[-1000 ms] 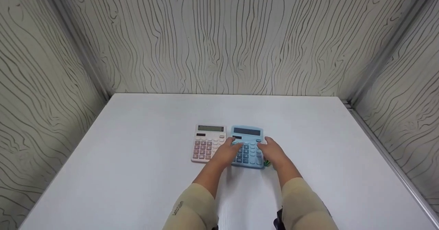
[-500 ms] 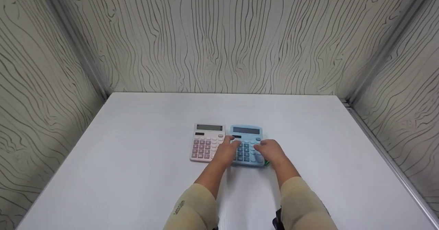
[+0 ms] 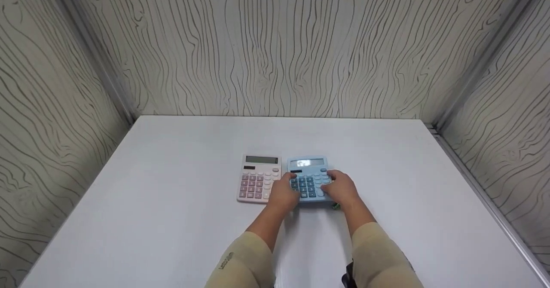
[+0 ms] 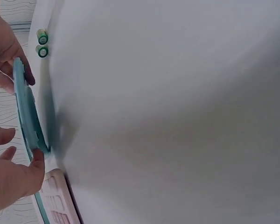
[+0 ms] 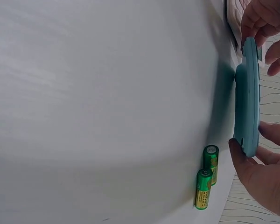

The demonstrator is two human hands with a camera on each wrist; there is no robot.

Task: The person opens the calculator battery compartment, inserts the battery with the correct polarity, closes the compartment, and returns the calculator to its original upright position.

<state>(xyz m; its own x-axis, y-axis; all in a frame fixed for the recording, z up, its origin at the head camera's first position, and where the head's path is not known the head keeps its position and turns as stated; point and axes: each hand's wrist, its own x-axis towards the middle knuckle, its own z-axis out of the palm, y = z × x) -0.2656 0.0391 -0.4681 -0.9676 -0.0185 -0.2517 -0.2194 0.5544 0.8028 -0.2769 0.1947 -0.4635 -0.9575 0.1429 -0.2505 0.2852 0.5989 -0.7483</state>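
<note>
A light blue calculator (image 3: 309, 179) is held between both hands, its near end raised off the table and a shadow under it. My left hand (image 3: 283, 193) grips its left edge, thumb on the keys side. At the right edge, my right hand (image 3: 342, 188) pinches it between thumb and fingers. In the right wrist view the side of the calculator (image 5: 248, 98) shows, and the fingertips reach beneath it. Two green batteries, a nearer one (image 5: 203, 189) and a farther one (image 5: 211, 163), lie side by side on the table near the right hand.
A pink and white calculator (image 3: 258, 178) lies flat just left of the blue one, partly behind my left hand. The white table (image 3: 150, 210) is enclosed by wood-grain patterned panels (image 3: 275, 47) at the back and both sides.
Both hands have tightened on the blue calculator's edges. Its near end has tilted up from the table, and its display now catches a bright reflection. The pink calculator stays put.
</note>
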